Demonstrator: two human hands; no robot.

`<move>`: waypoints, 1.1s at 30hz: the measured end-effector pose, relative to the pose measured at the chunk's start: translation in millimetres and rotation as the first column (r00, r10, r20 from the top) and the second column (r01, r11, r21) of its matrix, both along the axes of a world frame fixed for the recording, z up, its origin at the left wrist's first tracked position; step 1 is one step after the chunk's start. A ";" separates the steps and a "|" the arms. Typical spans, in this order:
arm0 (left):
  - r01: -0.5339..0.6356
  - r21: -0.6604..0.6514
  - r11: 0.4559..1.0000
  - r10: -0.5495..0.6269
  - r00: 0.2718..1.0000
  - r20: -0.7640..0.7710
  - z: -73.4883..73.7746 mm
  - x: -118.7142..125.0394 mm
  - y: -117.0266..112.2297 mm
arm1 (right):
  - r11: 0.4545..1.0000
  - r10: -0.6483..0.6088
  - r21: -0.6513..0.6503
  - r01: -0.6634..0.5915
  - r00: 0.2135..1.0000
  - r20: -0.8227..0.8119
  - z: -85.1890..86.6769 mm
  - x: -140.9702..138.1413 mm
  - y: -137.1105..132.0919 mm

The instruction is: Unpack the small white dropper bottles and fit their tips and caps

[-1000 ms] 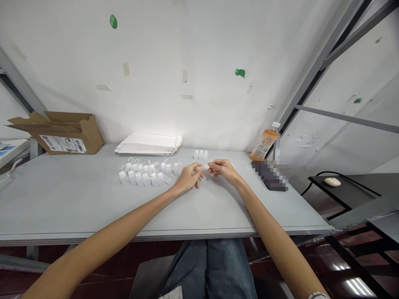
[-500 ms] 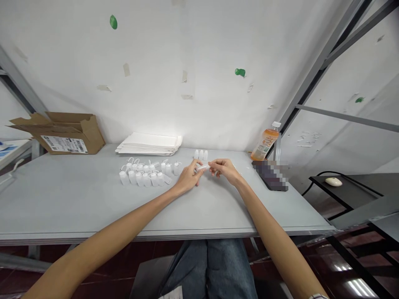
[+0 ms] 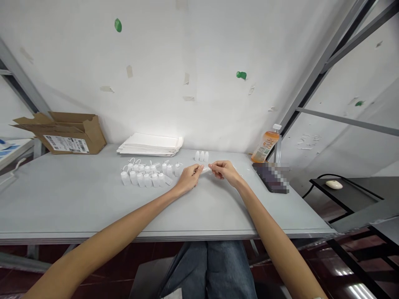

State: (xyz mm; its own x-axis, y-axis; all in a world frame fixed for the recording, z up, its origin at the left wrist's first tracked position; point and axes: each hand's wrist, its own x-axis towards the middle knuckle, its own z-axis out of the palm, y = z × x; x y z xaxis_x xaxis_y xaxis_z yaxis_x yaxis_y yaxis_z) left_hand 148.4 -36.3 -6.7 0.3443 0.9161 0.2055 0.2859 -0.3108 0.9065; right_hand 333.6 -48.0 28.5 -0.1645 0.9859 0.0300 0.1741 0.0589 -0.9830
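Centrally, small white tube (image 3: 205,169) held level above tabletop (image 3: 77,207), long axis running left-right between hands. Right hand (image 3: 225,172) pinches right end; left hand (image 3: 189,178) closes on left end, nearer white bottles (image 3: 143,180).
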 end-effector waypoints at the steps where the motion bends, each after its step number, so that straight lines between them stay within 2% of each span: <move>1: 0.001 0.004 1.000 -0.001 1.000 -0.004 1.0 0.0 -1.0 | 1.000 -0.005 0.001 0.005 1.000 0.001 0.1 -0.2 0.0; 8: 0.006 0.081 0.997 -0.001 0.998 -0.057 7.0 0.3 -6.6 | 1.000 -0.026 0.004 0.026 0.999 0.030 -2.9 -0.6 2.8; 12: 0.012 0.029 1.000 -0.010 0.999 -0.052 4.3 0.1 -4.3 | 1.000 -0.013 0.000 0.013 0.999 0.035 -2.3 -0.6 2.5; 17: 0.026 -0.008 1.000 -0.026 0.999 0.032 -1.2 0.7 0.8 | 1.000 0.004 0.003 -0.004 1.000 0.011 -1.7 0.1 1.9; 21: 0.045 -0.088 0.995 -0.038 0.996 0.080 -3.2 2.1 3.9 | 1.000 0.010 0.015 -0.010 1.000 0.012 -3.4 1.7 2.9; 27: 0.097 -0.168 0.981 -0.065 0.980 0.188 -3.6 3.7 4.6 | 0.998 0.050 0.040 -0.051 0.999 0.022 -5.1 6.1 5.8; 33: 0.113 -0.227 0.967 -0.059 0.971 0.231 -0.4 4.6 3.2 | 0.986 0.128 0.108 -0.128 0.992 0.008 -1.0 7.6 2.5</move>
State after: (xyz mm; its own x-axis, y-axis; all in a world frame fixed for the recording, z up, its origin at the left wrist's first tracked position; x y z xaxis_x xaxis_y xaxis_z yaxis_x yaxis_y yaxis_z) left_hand 153.0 -33.1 -7.1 0.3943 0.9166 0.0666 0.0517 -0.0944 0.9942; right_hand 341.3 -45.5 27.5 -0.2896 0.9476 0.1349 0.1593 0.1867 -0.9694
